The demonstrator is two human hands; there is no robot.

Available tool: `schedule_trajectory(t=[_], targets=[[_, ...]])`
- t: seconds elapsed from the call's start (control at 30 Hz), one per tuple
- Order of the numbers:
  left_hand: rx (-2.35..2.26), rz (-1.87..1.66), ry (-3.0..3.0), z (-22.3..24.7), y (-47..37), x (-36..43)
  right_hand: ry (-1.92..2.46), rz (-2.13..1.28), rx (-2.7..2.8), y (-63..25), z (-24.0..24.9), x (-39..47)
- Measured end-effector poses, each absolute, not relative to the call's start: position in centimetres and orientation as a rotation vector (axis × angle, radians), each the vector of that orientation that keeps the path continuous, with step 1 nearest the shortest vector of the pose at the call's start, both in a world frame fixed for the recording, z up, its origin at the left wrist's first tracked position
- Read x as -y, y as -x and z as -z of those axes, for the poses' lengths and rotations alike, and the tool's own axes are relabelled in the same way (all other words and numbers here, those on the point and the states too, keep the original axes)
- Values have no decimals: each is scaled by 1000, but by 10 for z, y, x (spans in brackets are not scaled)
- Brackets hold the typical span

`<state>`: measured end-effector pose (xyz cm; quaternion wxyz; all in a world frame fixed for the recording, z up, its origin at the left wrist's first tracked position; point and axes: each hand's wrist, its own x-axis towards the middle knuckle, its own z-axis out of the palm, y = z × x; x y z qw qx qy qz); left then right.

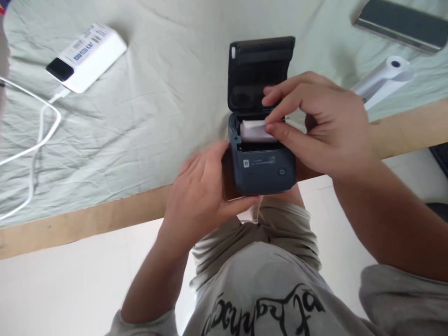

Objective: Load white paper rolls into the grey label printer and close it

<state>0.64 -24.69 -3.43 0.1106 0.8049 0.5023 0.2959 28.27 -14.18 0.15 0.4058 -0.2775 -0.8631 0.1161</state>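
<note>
A small dark blue portable label printer (259, 175) sits at the table's near edge with its black lid (259, 77) flipped up. Inside its compartment lies a white paper roll (254, 131). My left hand (199, 191) grips the printer's left side, thumb along the front edge; its fingertips are partly hidden behind the body. With thumb and index finger, my right hand (322, 121) pinches the right end of the paper roll, its other fingers raised in front of the lid. A power button shows on the printer's front right.
To the left lies a white power bank (94, 56) with a white cable (58, 112) plugged in. At the upper right are a dark phone-like slab (402, 25) and another paper roll (385, 74), partly unrolled. A pale green cloth (157, 102) covers the table up to its wooden edge (87, 224).
</note>
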Motion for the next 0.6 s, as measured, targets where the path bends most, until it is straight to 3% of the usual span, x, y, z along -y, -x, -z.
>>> schedule_trajectory(t=[0.27, 0.4, 0.6], targets=[[-1376, -843, -2480, 33, -1, 250, 555, -167, 2172, -284, 9, 179], [-1342, -792, -2539, 32, 2, 248, 700, -121, 2077, -288, -1, 177], [-1312, -811, -2583, 35, 3, 247, 944, -477, 2004, -285, -5, 147]])
